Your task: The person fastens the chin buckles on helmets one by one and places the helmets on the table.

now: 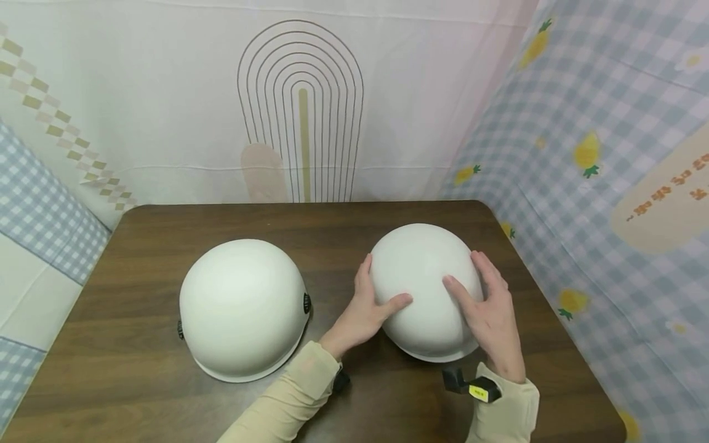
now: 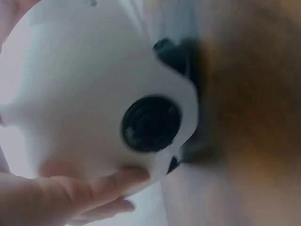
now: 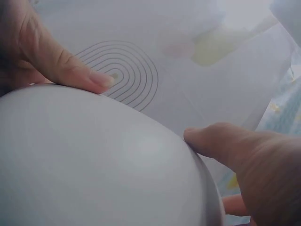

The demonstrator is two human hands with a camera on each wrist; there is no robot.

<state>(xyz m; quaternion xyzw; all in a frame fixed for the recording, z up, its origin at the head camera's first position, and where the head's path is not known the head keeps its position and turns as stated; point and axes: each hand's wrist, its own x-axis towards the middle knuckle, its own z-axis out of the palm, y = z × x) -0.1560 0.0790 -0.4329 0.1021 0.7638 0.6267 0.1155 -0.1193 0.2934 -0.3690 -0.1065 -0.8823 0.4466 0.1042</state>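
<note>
Both hands hold a smooth white helmet (image 1: 423,289) on the right side of the table, dome up. My left hand (image 1: 362,307) grips its left side, thumb lying over the dome. At its right side my right hand (image 1: 490,311) grips it, with the thumb on the front of the shell. The left wrist view shows a black round knob (image 2: 151,123) on the helmet's side and a dark part below the rim. Whether the rim touches the table is hard to tell. A second white helmet (image 1: 244,307) stands to the left, untouched, with black fittings on both sides.
The helmets are on a dark wooden table (image 1: 127,369) with rounded corners. A white patterned cloth (image 1: 166,92) hangs behind it, and a blue checked cloth (image 1: 554,227) with lemon and pineapple prints hangs along the right edge.
</note>
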